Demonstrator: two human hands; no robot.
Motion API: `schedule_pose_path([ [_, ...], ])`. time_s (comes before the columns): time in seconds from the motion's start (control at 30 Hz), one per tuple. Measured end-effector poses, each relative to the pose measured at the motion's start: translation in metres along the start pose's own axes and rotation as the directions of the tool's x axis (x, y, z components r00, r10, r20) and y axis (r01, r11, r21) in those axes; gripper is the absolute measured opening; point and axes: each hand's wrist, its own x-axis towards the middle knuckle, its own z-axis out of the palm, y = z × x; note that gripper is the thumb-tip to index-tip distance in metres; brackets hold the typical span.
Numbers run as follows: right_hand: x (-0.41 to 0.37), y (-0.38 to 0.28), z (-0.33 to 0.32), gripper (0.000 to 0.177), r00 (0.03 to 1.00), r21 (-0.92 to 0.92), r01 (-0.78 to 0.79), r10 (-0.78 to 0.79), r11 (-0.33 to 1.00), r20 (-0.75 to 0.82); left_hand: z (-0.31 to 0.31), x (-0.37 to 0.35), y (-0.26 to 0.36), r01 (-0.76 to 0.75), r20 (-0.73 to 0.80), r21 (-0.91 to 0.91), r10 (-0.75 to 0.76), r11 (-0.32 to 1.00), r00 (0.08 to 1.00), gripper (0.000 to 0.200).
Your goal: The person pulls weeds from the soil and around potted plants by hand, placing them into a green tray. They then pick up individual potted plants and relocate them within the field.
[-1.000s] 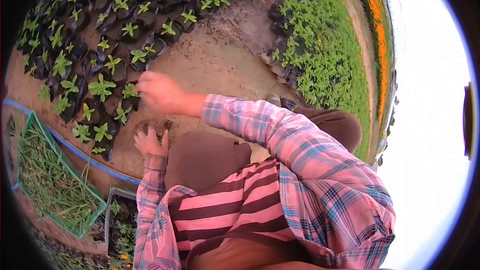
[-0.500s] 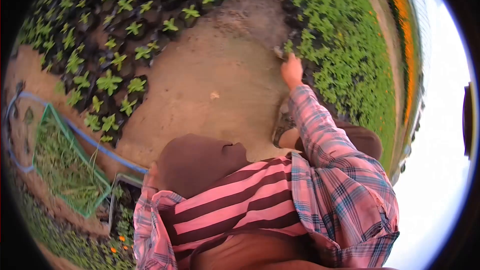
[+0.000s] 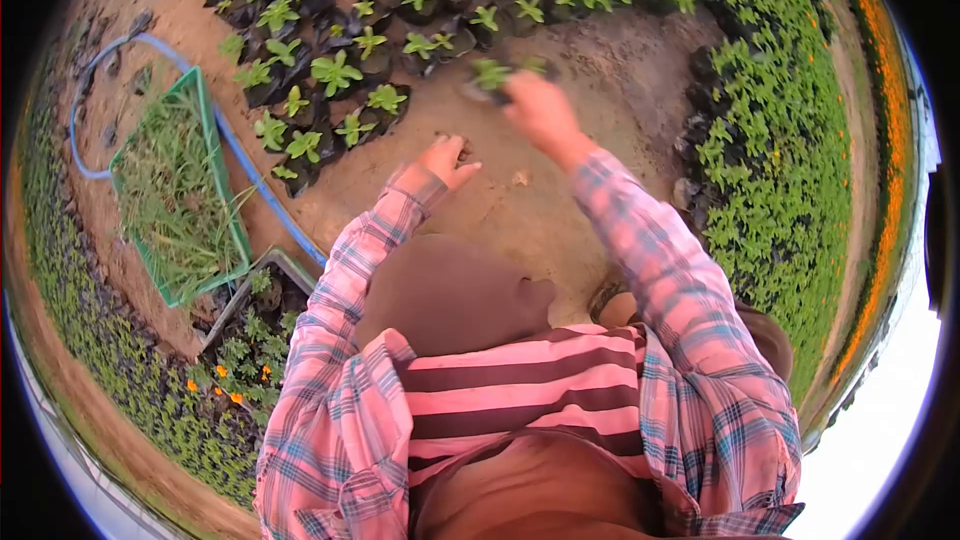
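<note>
My right hand (image 3: 545,110) is closed on a small potted seedling (image 3: 490,75) with green leaves, above the bare soil just in front of the plant rows. Motion blurs the seedling, and the hand hides part of its dark base. Lower and to the left, my left hand (image 3: 447,162) hovers over the ground with fingers loosely curled, thumb apart and nothing visible in it. Nearest to it are the seedlings in black bags (image 3: 385,98), packed in rows at the upper left.
A green crate (image 3: 240,230) full of cut grass stands at the left, beside a blue hose (image 3: 262,185) curving across the soil. Dense leafy plants (image 3: 770,150) border the right side. Below the crate grow orange flowers (image 3: 220,372). My knee (image 3: 450,290) juts forward.
My right hand has swung left from the edge of the right-hand plants, bringing a seedling. The left hand has risen from beside my knee and reached forward. The view has turned rightward.
</note>
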Motion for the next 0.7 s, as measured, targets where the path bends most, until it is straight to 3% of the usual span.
schedule_pose_path([
  [0.03, 0.010, -0.009, 0.013, 0.016, 0.993, 0.018, 0.112, -0.112, 0.994, 0.042, 0.012, 0.010, 0.004, -0.027, 0.032, -0.040, 0.029, 0.999, 0.999, 0.041],
  [0.1, 0.020, -0.023, 0.040, 0.015, 0.968, 0.044, 0.243, -0.239, 0.969, -0.080, 0.035, 0.024, -0.010, -0.002, 0.022, 0.090, 0.000, 0.996, 1.000, 0.038],
  [0.13, 0.018, -0.032, 0.036, 0.019, 0.979, 0.072, 0.184, -0.189, 0.980, 0.074, 0.040, 0.026, -0.015, -0.061, -0.021, -0.026, 0.061, 0.998, 0.998, 0.038],
  [0.17, 0.014, -0.039, 0.035, 0.017, 0.991, 0.186, 0.129, -0.119, 0.974, -0.065, 0.041, 0.028, -0.019, -0.115, -0.066, -0.145, 0.106, 0.983, 0.992, 0.038],
  [0.2, 0.005, -0.039, 0.031, 0.020, 0.988, 0.296, 0.082, -0.038, 0.952, -0.152, 0.033, 0.027, -0.011, -0.075, -0.049, -0.204, 0.067, 0.976, 0.997, 0.037],
  [0.23, -0.015, -0.022, 0.024, 0.020, 0.990, 0.266, 0.036, 0.003, 0.963, -0.144, 0.032, 0.031, -0.020, -0.023, -0.014, -0.279, 0.020, 0.960, 1.000, 0.035],
  [0.3, -0.056, 0.011, 0.019, 0.024, 0.921, 0.141, -0.134, 0.175, 0.981, -0.348, 0.029, 0.038, -0.035, 0.232, 0.116, -0.514, -0.201, 0.826, 0.973, 0.035],
  [0.33, -0.085, 0.045, 0.024, 0.029, 0.889, 0.046, -0.300, 0.297, 0.953, -0.348, 0.027, 0.041, -0.039, 0.229, 0.138, -0.513, -0.184, 0.827, 0.973, 0.035],
  [0.37, -0.118, 0.065, 0.018, 0.022, 0.758, 0.023, -0.453, 0.398, 0.891, -0.517, 0.025, 0.045, -0.042, 0.170, 0.077, -0.556, -0.154, 0.813, 0.985, 0.036],
  [0.4, -0.157, 0.081, 0.003, 0.024, 0.650, -0.077, -0.667, 0.529, 0.741, -0.546, 0.025, 0.049, -0.044, 0.112, 0.013, -0.597, -0.129, 0.795, 0.992, 0.037],
  [0.43, -0.188, 0.091, -0.016, 0.029, 0.449, -0.242, -0.893, 0.770, 0.378, -0.454, 0.026, 0.053, -0.045, 0.115, 0.032, -0.597, -0.119, 0.794, 0.992, 0.037],
  [0.47, -0.218, 0.109, -0.022, 0.028, 0.179, -0.329, -0.944, 0.833, -0.004, -0.523, 0.027, 0.055, -0.047, 0.046, -0.051, -0.536, -0.087, 0.843, 0.995, 0.039],
  [0.5, -0.237, 0.104, -0.044, 0.035, -0.039, -0.299, -0.932, 0.873, -0.208, -0.485, 0.029, 0.058, -0.047, -0.022, -0.138, -0.466, -0.048, 0.885, 0.989, 0.040],
  [0.57, -0.278, 0.105, -0.060, 0.054, -0.276, -0.124, -0.925, 0.858, -0.360, -0.433, 0.035, 0.059, -0.044, -0.071, -0.186, -0.417, -0.009, 0.906, 0.983, 0.040],
  [0.63, -0.312, 0.129, -0.052, 0.073, -0.408, 0.103, -0.913, 0.873, -0.395, -0.265, 0.038, 0.057, -0.040, -0.094, -0.258, -0.352, 0.000, 0.931, 0.966, 0.038],
  [0.67, -0.357, 0.168, -0.026, 0.077, -0.259, 0.228, -0.949, 0.951, -0.218, -0.169, 0.038, 0.056, -0.045, -0.093, -0.262, -0.349, -0.002, 0.932, 0.965, 0.038],
  [0.7, -0.354, 0.167, -0.029, 0.077, -0.256, 0.230, -0.949, 0.952, -0.215, -0.166, 0.038, 0.055, -0.047, -0.063, -0.224, -0.372, -0.024, 0.926, 0.974, 0.036],
])
